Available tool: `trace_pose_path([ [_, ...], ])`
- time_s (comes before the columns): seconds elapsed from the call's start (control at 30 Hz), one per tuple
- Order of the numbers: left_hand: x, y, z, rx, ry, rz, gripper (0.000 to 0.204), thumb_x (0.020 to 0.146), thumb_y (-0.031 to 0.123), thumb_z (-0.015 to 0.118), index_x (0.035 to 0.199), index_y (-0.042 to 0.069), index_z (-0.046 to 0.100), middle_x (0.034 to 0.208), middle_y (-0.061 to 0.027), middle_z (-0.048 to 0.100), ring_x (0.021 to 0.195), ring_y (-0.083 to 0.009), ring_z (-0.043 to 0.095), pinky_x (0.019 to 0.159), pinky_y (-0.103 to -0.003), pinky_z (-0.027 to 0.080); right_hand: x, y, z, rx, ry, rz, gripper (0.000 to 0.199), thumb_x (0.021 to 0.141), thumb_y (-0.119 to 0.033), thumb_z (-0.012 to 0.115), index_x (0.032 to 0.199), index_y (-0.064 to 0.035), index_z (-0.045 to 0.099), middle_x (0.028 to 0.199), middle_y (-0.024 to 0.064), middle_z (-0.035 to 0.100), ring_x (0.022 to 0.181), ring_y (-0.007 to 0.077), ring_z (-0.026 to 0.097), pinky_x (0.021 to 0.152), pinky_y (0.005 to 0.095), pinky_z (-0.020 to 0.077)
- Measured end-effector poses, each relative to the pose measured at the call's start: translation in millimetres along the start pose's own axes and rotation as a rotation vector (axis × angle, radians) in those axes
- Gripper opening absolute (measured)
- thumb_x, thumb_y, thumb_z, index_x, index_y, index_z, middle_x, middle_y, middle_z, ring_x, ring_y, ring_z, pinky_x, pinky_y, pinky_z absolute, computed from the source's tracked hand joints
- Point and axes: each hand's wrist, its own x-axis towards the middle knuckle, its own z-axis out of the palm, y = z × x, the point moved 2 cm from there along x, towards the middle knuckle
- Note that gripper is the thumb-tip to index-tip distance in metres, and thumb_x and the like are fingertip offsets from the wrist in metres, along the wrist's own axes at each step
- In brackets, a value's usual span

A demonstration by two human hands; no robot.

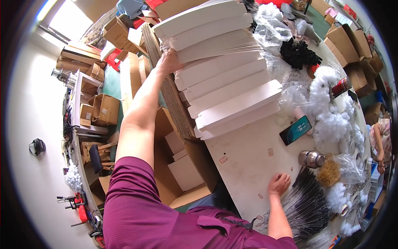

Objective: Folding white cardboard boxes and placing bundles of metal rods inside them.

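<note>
A long row of white cardboard boxes and flat sheets (224, 54) lies across the far left part of the table. My left arm is stretched out to it, and my left hand (169, 62) closes on the left end of the thin white sheets; its fingertips are partly hidden. My right hand (280, 184) rests on the white tabletop (244, 166), fingers curled, with nothing visible in it. Beside that hand lies a fanned bundle of thin black stems (304, 203). A steel flask (311, 159) and a phone (295, 130) with a lit screen lie beyond it.
An open brown carton (190, 196) holding white sheets stands left of the table, next to a stack of flattened cardboard (172, 95). White fluffy bunches (331, 124), clear plastic bags (271, 31), a black bunch (299, 54) and a red can (341, 86) crowd the right side. A person's arm (378, 143) shows far right.
</note>
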Motion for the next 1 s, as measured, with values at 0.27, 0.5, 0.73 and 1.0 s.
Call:
trace_pose_path([
  [0.27, 16, -23, 14, -0.201, -0.089, -0.057, 0.102, 0.065, 0.026, 0.077, 0.151, -0.007, 0.033, 0.143, -0.0259, 0.053, 0.131, -0.0327, 0.054, 0.110, -0.036, 0.044, -1, 0, 0, 0.016, 0.007, -0.014, 0.016, 0.091, -0.021, 0.058, 0.085, -0.0064, 0.055, 0.088, 0.0137, 0.055, 0.092, 0.0361, 0.054, 0.086, 0.0476, 0.0418],
  [0.5, 21, -61, 22, -0.650, -0.294, -0.127, 0.086, 0.076, 0.031, 0.073, 0.152, 0.007, 0.042, 0.144, -0.0153, 0.053, 0.128, -0.0274, 0.054, 0.100, -0.040, 0.050, -1, -1, -2, 0.021, 0.024, -0.008, 0.018, 0.091, -0.021, 0.058, 0.083, -0.0060, 0.053, 0.088, 0.0143, 0.054, 0.092, 0.0369, 0.053, 0.085, 0.0485, 0.0412],
  [0.73, 52, -95, 47, -1.294, -0.075, -0.438, 0.057, 0.090, 0.042, 0.066, 0.131, 0.003, 0.057, 0.107, -0.0079, 0.060, 0.099, -0.0209, 0.061, 0.093, -0.042, 0.050, -4, -2, 5, 0.014, -0.013, -0.020, 0.020, 0.091, -0.022, 0.057, 0.082, -0.0055, 0.051, 0.087, 0.0147, 0.053, 0.091, 0.0372, 0.052, 0.085, 0.0482, 0.0406],
  [1.0, 53, -74, 56, -1.148, -0.023, -0.554, 0.036, 0.090, 0.034, 0.066, 0.113, 0.006, 0.061, 0.100, -0.0052, 0.057, 0.089, -0.0196, 0.058, 0.083, -0.041, 0.050, -2, 0, 0, -0.024, 0.013, -0.038, 0.024, 0.093, -0.025, 0.056, 0.083, -0.0042, 0.050, 0.088, 0.0153, 0.051, 0.090, 0.0376, 0.051, 0.084, 0.0483, 0.0398],
])
